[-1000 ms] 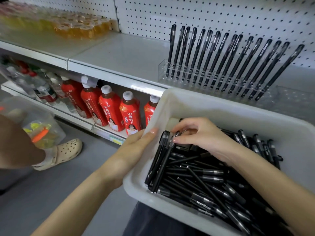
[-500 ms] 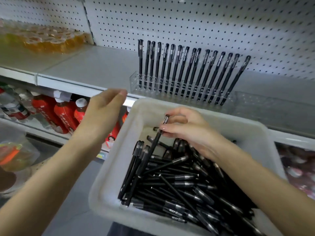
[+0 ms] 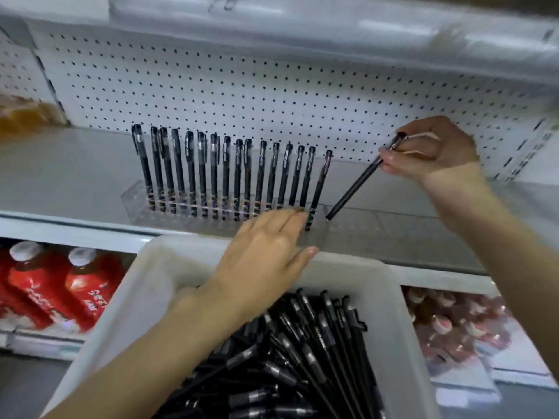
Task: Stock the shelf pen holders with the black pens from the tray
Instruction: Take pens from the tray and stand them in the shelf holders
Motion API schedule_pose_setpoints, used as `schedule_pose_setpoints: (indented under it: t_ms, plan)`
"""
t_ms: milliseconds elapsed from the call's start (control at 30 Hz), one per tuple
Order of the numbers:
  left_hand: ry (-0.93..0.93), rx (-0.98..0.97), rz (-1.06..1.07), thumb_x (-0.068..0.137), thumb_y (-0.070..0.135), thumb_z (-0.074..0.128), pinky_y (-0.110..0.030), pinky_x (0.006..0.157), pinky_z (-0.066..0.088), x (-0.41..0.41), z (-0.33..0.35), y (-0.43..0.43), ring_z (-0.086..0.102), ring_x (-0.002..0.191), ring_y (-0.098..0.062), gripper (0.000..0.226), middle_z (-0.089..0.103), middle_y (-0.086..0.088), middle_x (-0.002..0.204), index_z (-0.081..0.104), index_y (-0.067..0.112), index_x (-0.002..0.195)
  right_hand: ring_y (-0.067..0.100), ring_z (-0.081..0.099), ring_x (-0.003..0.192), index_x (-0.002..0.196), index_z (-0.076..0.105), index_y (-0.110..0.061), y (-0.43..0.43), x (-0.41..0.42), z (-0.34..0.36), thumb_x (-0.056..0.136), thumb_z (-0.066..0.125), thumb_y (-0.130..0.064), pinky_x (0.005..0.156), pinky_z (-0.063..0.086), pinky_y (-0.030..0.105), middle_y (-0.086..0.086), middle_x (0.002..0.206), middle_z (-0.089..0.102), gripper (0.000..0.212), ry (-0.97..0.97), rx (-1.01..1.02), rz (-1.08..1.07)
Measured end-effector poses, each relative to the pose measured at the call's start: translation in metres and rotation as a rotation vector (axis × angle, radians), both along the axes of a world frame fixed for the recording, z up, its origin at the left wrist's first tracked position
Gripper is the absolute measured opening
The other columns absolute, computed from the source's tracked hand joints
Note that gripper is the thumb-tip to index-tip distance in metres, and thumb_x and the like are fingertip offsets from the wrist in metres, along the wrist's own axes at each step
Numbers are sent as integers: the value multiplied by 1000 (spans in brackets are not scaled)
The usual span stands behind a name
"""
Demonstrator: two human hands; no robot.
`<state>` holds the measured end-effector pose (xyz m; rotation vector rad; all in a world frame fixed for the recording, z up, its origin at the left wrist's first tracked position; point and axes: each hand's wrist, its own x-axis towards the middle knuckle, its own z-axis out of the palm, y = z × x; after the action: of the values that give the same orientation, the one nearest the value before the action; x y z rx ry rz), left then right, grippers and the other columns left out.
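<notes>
A black pen (image 3: 357, 189) slants tip-down at the left end of the second clear holder (image 3: 393, 228), which looks unfilled. The right hand's (image 3: 429, 149) grip pinches it near the cap. The left hand (image 3: 266, 252), fingers flat, rests on the first holder (image 3: 133, 201), where a row of standing pens (image 3: 225, 173) spans its length. The tray (image 3: 390, 285) holds many more, so most of the stocking is probably left. Open shelf (image 3: 75, 170) lies either side.

Your right hand (image 3: 429, 149) pinches a black pen (image 3: 357, 186) near its cap, tilted, with its tip low and just right of your left hand (image 3: 266, 252). That hand's straight fingers rest on the clear pen holder (image 3: 133, 204). Standing pens (image 3: 225, 173) line the holder left of those fingers, and the tray (image 3: 157, 276) sits beneath your left wrist.
</notes>
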<state>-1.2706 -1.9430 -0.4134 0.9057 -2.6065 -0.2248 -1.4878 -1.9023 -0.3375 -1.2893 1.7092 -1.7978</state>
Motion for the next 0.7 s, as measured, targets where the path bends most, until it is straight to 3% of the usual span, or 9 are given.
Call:
schedule_pose_setpoints:
  t_ms: [67,167,233,400,567,700]
  plan:
    - [-44,-45,-5,96,51,29,-28,111,18,-5,-6,-6,29,135,-11,57,36,6,146,31,21,145,7,67,68,84,53,-17,-4,-6,0,74,72,5,66,55,18,5,79,62,31,35,-17,-6]
    - [-90,-114,-15,93,52,31,-34,99,36,-11,-14,-10,52,116,-17,54,57,3,127,52,17,129,6,66,67,85,52,-16,-12,-14,-1,75,73,6,67,55,20,5,77,62,32,97,-14,-34]
    - [-104,-133,-23,92,53,31,-37,98,39,-17,-20,-15,54,113,-18,54,59,3,124,56,17,124,4,67,65,91,52,-13,-18,-18,-1,75,73,4,69,56,20,3,76,63,32,143,9,-49]
    - [-102,-177,-76,93,54,29,-38,107,19,-29,-22,-17,46,126,-17,54,54,1,132,54,19,127,17,70,77,92,52,-17,-26,-25,3,75,75,0,83,57,37,6,82,67,34,273,77,-28]
    - [-106,-219,-114,95,55,29,-34,108,13,-36,-24,-18,42,130,-16,55,51,3,136,48,20,134,20,69,83,96,53,-15,-32,-25,-4,72,77,-1,83,55,30,2,82,66,37,375,149,31]
    - [-131,-238,-137,96,56,26,-35,109,14,-36,-27,-19,37,134,-15,56,45,4,142,43,23,139,13,65,77,89,52,-27,-35,-23,-16,74,76,-6,88,52,33,-1,80,65,36,402,202,102]
